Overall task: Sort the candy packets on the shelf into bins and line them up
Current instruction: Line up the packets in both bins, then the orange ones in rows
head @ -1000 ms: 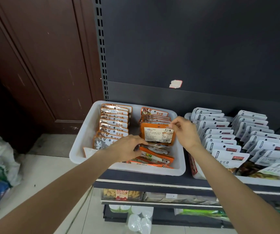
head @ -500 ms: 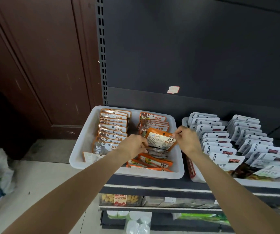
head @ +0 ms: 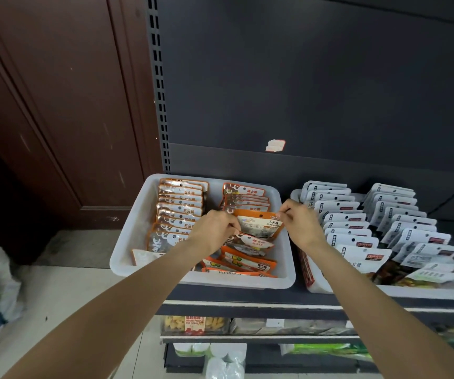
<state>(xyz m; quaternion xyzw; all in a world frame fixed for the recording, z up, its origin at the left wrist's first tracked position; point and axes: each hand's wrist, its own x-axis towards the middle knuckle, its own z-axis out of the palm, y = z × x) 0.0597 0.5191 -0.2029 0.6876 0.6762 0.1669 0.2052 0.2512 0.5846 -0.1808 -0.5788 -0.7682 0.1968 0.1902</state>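
A white bin (head: pixel 127 242) on the dark shelf holds two rows of orange candy packets: a left row (head: pixel 179 207) standing in line and a right row (head: pixel 245 199) at the back. Between my hands an orange packet (head: pixel 258 224) stands tilted, its printed back facing me. My left hand (head: pixel 212 232) pinches its left edge and my right hand (head: pixel 299 224) pinches its top right corner. Several loose orange packets (head: pixel 247 259) lie flat in the bin's front right part, under the held one.
A second white bin (head: pixel 425 294) to the right holds two rows of white packets (head: pixel 349 225). The dark shelf back panel (head: pixel 302 91) rises behind. Lower shelves (head: pixel 247 324) carry other goods. A brown door stands at left, and bags lie on the floor at far left.
The held orange packet has moved back and tipped from facing me upright to leaning toward the right row. Both hands moved closer to the row with it.
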